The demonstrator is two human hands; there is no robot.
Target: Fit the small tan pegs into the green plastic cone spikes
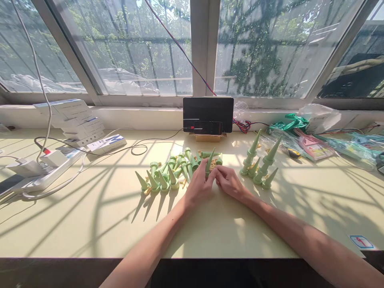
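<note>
L hand [199,181] holds grn spike [210,161] (tip up), R hand [229,181] just beside.

Crazy bright daylight here, all pouring in through the far windows [129,52], and the glass looks kinda hazy and washed out. Sun hits the tabletop [90,216] hard, with crisscross shadows all over it. The green cones [163,183] on the left throw long pointy shadows toward the near side. Below the near edge it's basically black. Wide-lens stretch too: side window frames [68,50] lean outward, and small print on the white boxes [64,110] is mush.
</note>
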